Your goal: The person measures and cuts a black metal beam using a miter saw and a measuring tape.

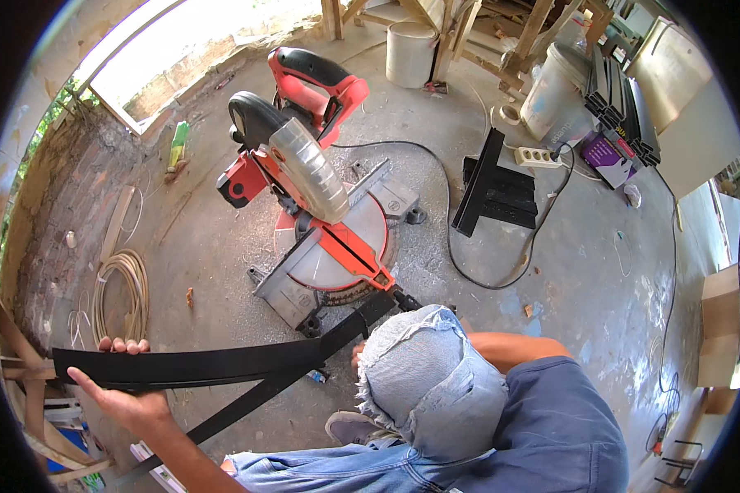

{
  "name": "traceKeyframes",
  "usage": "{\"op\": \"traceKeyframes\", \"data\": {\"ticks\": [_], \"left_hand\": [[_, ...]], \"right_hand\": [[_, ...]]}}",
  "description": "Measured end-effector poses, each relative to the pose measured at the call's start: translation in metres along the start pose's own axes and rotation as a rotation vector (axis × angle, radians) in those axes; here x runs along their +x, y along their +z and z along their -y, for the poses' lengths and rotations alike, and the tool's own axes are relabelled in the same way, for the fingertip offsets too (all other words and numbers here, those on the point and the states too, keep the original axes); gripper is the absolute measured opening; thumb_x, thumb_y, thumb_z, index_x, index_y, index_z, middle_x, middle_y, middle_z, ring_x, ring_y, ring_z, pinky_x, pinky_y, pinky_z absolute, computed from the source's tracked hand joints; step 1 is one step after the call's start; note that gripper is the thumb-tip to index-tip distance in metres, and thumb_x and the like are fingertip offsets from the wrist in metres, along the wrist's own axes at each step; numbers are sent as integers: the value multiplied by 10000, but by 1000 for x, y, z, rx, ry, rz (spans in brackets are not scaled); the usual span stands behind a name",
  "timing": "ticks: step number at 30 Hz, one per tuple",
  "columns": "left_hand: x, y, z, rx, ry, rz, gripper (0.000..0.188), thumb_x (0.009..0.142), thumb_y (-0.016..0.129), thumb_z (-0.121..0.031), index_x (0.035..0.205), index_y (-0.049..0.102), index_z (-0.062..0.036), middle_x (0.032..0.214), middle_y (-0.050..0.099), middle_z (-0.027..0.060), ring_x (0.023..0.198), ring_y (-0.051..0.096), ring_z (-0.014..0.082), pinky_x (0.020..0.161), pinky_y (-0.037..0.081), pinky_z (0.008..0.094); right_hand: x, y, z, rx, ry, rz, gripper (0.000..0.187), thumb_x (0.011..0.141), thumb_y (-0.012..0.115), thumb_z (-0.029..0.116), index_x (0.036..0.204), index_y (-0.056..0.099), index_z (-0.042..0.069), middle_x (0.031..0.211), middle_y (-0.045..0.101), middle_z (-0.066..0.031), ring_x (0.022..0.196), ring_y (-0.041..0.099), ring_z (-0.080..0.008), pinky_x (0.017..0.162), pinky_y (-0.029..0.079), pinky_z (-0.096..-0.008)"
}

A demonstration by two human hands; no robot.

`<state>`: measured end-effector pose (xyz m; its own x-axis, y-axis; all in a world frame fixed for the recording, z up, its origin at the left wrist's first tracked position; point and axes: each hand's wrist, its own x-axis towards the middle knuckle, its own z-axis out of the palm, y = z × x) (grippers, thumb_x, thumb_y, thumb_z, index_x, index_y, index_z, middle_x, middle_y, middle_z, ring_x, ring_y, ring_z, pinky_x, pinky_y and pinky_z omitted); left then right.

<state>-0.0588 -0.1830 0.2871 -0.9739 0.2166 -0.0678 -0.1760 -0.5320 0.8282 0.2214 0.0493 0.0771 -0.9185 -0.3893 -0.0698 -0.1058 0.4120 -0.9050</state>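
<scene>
a purple box (607, 156) sits upper right by a white power strip (538, 156), while the left hand (127, 394) grips long black strips (197, 366) reaching onto the red mitre saw (321, 205) on the dusty concrete floor (567, 271), the right hand (358, 355) mostly hidden behind a denim knee, its grip unclear.
</scene>
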Motion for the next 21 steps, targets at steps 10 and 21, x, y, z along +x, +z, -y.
{"op": "traceKeyframes", "data": {"ticks": [10, 21], "left_hand": [[-43, 60, 75, -93, 62, 323, 723, 946, 453, -705, 1035, 556, 5, 887, 531, 108, 829, 509, 235, 820, 441, 386], [-77, 79, 116, 413, 216, 533, 729, 1032, 297, -582, 1412, 424, 26, 1294, 542, 154, 1147, 561, 251, 917, 431, 373]], "right_hand": [[40, -97, 70, -412, -439, -920, 383, 850, 768, 295, 1095, 592, 58, 768, 616, -157, 633, 603, -392, 610, 503, -427], [-38, -33, 9, -58, 62, -1463, 506, 821, 797, 101, 1218, 499, 2, 910, 646, -113, 796, 626, -144, 667, 493, -296]]}}
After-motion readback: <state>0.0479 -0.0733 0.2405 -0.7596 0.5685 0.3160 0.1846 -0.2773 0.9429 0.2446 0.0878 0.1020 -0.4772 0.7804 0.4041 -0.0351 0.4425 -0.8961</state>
